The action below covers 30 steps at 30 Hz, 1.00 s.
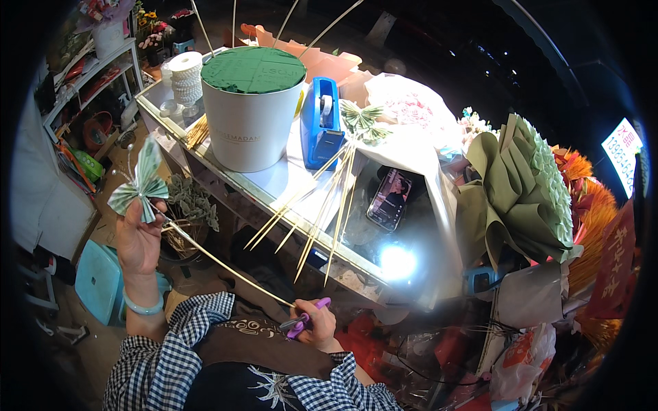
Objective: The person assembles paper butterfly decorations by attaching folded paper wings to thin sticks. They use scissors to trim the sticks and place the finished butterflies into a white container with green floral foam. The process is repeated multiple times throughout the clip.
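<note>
Raised at the left, my left hand (139, 243) pinches the base of a pale green folded-paper butterfly (140, 183), which has thin beaded feelers. A long thin wooden stick (229, 262) slants from the butterfly down to my right hand (319, 332). That hand is closed around purple-handled scissors (299, 326) and touches the stick's lower end. On the table (274, 195), more folded green paper butterflies (363, 122) lie with their sticks (312, 222) pointing toward me. Behind them stands a white bucket (243, 130) filled with green floral foam (253, 70).
A blue tape dispenser (320, 130) stands beside the bucket, and a white cord spool (186, 77) behind it. A lit phone (389, 198) lies by the sticks, near a bright glare. Olive-wrapped bouquet (490, 192) at right; turquoise stool (99, 281) on the left floor.
</note>
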{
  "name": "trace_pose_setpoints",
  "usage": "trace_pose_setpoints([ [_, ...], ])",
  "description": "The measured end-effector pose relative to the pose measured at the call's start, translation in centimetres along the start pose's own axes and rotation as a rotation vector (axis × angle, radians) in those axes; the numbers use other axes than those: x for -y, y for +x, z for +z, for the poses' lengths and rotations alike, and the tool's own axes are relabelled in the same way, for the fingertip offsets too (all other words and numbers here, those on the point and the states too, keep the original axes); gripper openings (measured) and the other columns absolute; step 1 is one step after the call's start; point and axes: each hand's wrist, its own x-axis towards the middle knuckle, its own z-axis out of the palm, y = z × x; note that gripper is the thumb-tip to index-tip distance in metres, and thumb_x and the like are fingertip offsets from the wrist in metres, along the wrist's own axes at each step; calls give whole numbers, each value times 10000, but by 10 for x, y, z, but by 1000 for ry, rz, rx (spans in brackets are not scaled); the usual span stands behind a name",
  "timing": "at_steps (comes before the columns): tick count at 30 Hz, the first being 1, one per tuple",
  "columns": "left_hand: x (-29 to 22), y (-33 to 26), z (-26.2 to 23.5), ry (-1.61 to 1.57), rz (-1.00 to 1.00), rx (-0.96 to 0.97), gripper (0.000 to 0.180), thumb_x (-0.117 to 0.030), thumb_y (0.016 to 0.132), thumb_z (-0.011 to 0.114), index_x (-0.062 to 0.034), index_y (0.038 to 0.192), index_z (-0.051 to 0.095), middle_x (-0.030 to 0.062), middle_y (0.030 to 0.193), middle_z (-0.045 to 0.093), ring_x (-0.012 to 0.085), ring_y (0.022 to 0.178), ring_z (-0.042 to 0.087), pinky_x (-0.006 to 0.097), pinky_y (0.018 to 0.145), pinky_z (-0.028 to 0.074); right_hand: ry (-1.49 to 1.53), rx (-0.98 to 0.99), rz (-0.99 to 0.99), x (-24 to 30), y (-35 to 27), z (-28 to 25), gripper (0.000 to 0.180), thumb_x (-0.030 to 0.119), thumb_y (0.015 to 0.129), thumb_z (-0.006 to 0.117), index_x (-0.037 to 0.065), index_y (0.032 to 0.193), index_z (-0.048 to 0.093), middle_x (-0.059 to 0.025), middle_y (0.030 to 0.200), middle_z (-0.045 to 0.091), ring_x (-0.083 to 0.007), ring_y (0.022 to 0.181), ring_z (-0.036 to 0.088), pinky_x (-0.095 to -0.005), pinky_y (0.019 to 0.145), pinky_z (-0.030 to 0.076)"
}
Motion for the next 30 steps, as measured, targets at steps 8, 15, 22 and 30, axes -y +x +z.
trace_pose_setpoints([
  [8,10,-11,25,160,-53,140,310,-153,811,677,-25,1056,536,74,882,592,135,741,581,226,629,491,-1,-46,-39,1,7,0,468,-67,636,719,12,1060,538,-86,678,576,-194,554,572,-269,500,437],
  [15,15,-15,20,176,-52,102,199,-147,813,682,-41,941,571,61,828,594,120,643,566,220,544,461,-4,-37,-33,2,7,0,456,-53,651,727,12,1061,537,-91,684,576,-201,561,574,-272,504,441],
  [22,11,-15,19,198,-65,95,203,-156,805,690,-43,923,570,53,818,591,114,636,560,218,525,441,-5,-55,-33,4,8,1,441,-51,655,724,14,1051,541,-90,685,575,-201,565,573,-274,504,442],
  [30,18,-14,32,118,-105,60,102,-120,857,613,-59,930,575,34,843,598,81,684,555,194,600,463,70,32,-6,-10,-11,-1,480,-7,667,716,-6,1108,527,-104,724,593,-191,586,586,-281,521,461],
])
